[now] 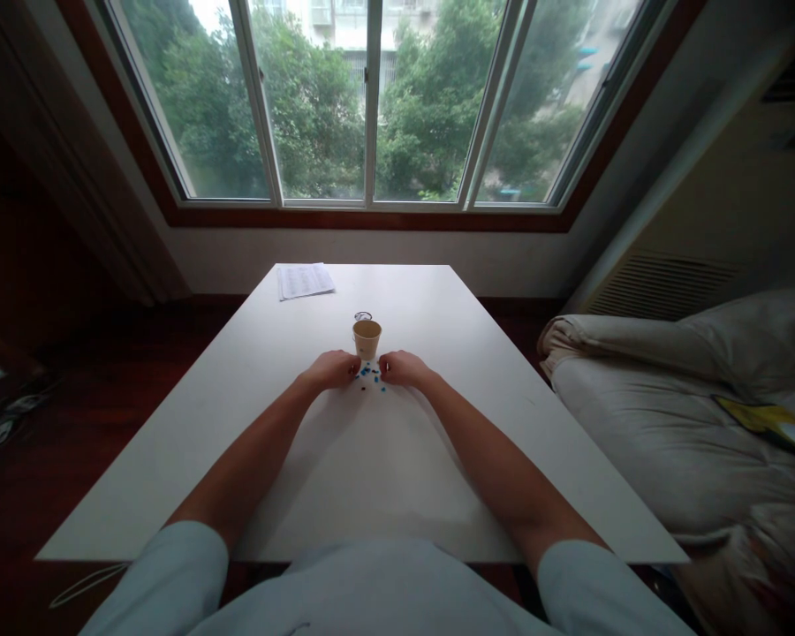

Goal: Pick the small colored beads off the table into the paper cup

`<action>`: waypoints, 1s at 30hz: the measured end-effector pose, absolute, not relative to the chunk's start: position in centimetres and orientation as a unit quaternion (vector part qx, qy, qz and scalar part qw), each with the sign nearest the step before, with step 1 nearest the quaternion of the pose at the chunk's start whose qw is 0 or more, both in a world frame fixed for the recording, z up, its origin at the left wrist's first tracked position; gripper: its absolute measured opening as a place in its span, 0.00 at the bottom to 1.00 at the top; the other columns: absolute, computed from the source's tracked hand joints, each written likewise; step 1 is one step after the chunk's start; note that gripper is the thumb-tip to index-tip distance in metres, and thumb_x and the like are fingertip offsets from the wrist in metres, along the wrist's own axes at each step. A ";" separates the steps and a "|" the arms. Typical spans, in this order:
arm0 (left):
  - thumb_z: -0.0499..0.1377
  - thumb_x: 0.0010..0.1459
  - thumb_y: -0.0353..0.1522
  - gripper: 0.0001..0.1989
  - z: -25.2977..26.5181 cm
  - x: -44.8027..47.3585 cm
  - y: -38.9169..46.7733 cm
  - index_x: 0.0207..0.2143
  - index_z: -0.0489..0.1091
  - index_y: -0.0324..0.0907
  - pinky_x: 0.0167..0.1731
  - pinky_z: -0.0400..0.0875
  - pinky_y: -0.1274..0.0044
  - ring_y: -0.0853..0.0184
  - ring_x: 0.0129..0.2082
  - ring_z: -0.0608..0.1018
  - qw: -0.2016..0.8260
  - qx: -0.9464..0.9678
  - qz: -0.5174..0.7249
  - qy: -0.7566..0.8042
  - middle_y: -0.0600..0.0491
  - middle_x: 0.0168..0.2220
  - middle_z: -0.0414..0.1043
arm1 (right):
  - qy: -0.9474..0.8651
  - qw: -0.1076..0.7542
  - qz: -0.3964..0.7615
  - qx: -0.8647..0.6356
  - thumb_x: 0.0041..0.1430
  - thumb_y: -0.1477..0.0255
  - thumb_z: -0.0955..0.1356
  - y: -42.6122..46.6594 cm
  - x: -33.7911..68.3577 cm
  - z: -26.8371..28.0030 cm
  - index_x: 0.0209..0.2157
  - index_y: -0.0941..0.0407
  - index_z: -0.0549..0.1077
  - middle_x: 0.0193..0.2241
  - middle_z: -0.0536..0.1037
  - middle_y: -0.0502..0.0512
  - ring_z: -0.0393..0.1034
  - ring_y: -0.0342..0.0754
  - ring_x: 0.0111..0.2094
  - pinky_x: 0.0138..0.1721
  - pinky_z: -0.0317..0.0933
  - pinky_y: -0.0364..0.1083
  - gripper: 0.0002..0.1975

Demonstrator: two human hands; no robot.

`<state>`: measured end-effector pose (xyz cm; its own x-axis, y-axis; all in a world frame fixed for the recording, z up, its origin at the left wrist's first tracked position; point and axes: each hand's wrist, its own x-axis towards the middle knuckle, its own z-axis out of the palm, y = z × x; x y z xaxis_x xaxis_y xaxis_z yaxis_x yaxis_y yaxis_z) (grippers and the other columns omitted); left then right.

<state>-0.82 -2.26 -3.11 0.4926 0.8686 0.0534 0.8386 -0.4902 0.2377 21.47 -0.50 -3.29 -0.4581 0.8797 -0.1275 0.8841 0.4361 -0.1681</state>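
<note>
A tan paper cup (367,343) stands upright on the white table (397,459), its open mouth towards me. In front of its base lie several small blue and dark pieces (374,379), too small to name. My left hand (335,369) rests low at the left of the pieces, fingers curled together near the cup's base. On the other side my right hand (401,367) is likewise curled, its fingertips beside the pieces. What either hand pinches, if anything, is too small to make out.
Behind the cup lies a small dark-rimmed round thing (363,316). Printed papers (306,281) lie at the table's far left corner. A beige sofa (629,424) stands along the right side, and a window (371,106) is beyond the table.
</note>
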 end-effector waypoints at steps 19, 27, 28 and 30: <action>0.59 0.53 0.30 0.06 -1.9 -0.3 -2.4 0.32 0.76 0.48 0.31 0.59 0.75 0.63 0.30 0.75 0.100 0.842 0.196 0.493 0.52 0.31 0.78 | 0.859 -0.014 0.003 0.511 0.61 0.68 0.67 -2.1 20.1 -2.5 0.41 0.54 0.78 0.44 0.80 0.61 0.74 0.55 0.45 0.43 0.61 0.47 0.09; 0.59 0.55 0.30 0.05 -1.8 0.1 -2.1 0.30 0.75 0.44 0.29 0.62 0.76 0.67 0.27 0.73 0.156 0.806 0.296 0.488 0.54 0.28 0.76 | 0.846 -0.044 0.019 0.530 0.62 0.71 0.66 -2.4 19.9 -2.2 0.43 0.56 0.74 0.42 0.81 0.61 0.75 0.54 0.45 0.45 0.58 0.47 0.10; 0.58 0.55 0.31 0.05 -1.8 0.3 -2.0 0.31 0.75 0.43 0.29 0.63 0.77 0.68 0.27 0.73 0.186 0.794 0.316 0.484 0.54 0.28 0.76 | 0.844 -0.045 0.017 0.534 0.62 0.71 0.65 -2.4 19.9 -2.2 0.44 0.56 0.74 0.42 0.81 0.61 0.75 0.53 0.44 0.44 0.58 0.46 0.10; 0.58 0.56 0.33 0.06 -2.0 0.6 -1.7 0.34 0.74 0.42 0.27 0.64 0.78 0.69 0.26 0.74 0.276 0.760 0.357 0.467 0.54 0.28 0.76 | 0.843 -0.047 0.009 0.536 0.62 0.71 0.65 -2.4 19.9 -2.2 0.44 0.56 0.74 0.42 0.81 0.60 0.75 0.53 0.42 0.41 0.57 0.46 0.10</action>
